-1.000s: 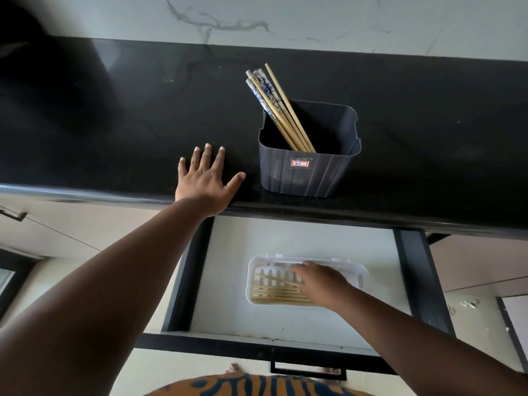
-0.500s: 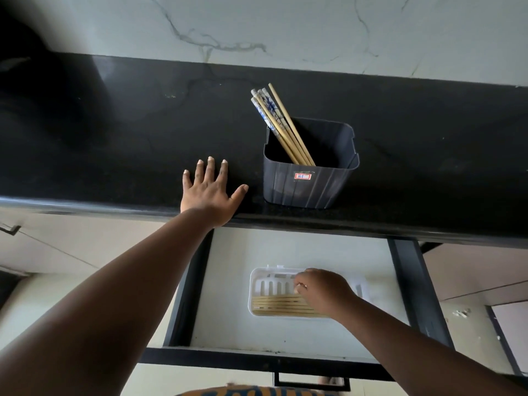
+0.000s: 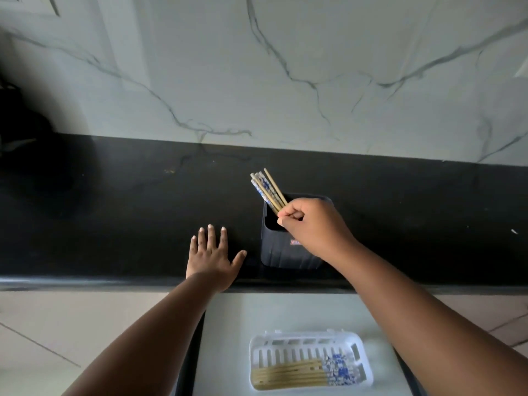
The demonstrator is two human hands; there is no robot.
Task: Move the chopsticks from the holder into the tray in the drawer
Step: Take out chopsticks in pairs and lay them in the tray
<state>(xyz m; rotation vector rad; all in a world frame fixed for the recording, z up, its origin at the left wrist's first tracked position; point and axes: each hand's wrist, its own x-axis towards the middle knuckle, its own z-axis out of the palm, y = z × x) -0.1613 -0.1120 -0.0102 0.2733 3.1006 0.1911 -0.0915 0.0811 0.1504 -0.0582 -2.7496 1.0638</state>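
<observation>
A dark grey plastic holder (image 3: 281,252) stands on the black counter near its front edge. Several chopsticks (image 3: 267,190) with blue-and-white patterned tops lean out of its left corner. My right hand (image 3: 310,225) is over the holder, fingers pinched around the chopsticks' shafts. My left hand (image 3: 213,257) lies flat on the counter, fingers spread, just left of the holder. Below, a white slotted tray (image 3: 355,342) sits in the open drawer (image 3: 225,338) with several chopsticks (image 3: 291,375) lying flat in its near side.
The black counter (image 3: 114,210) runs the full width, backed by a white marble-look wall (image 3: 285,81). A dark object (image 3: 17,130) stands at the far left of the counter. The drawer's dark side rail (image 3: 190,361) runs beside my left forearm.
My right hand left the tray in the drawer, rose to the holder and closed on the chopsticks there. The camera tilted up toward the wall. My left hand stayed put.
</observation>
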